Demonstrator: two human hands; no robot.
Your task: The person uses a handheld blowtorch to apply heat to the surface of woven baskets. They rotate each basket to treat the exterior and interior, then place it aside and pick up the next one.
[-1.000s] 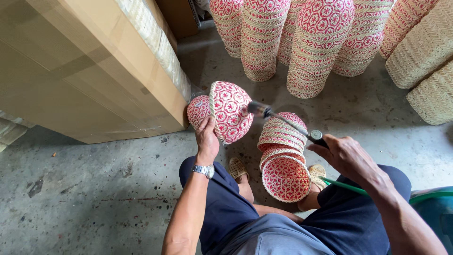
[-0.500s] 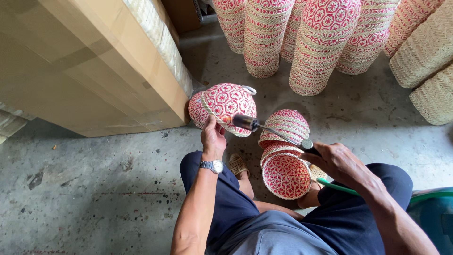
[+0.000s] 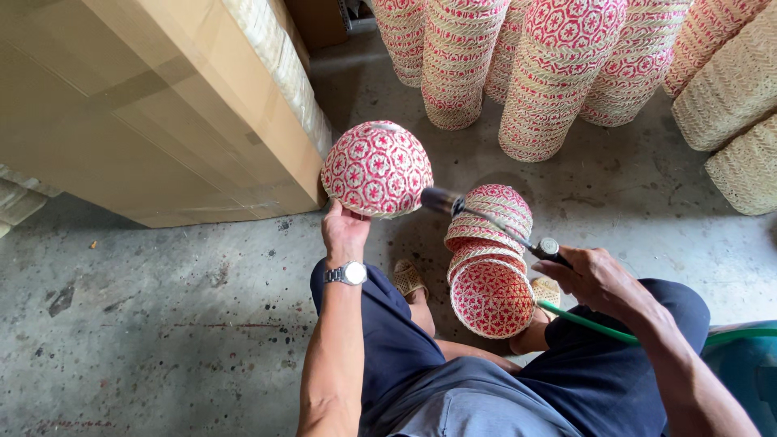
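Note:
My left hand [image 3: 344, 233] grips the rim of a red-and-white woven bowl basket [image 3: 377, 167], held upside down above the concrete floor, its domed bottom facing the camera. My right hand [image 3: 595, 279] is closed around the handle of a metal torch-like nozzle [image 3: 486, 217] fed by a green hose [image 3: 607, 328]. The nozzle's dark tip points at the right side of the held basket, very close to it. Between my knees lies a short stack of the same baskets [image 3: 488, 259], tipped on its side.
A large cardboard box [image 3: 154, 97] stands at the left. Tall stacks of red-and-white baskets [image 3: 558, 73] line the back, with plain straw-coloured stacks [image 3: 732, 89] at the right. A teal container [image 3: 740, 368] sits by my right leg. Sandalled feet [image 3: 409, 279] rest on the floor.
The held basket has turned from its side toward dome-up and shifted a little left. The nozzle tip has moved closer to the basket's right side.

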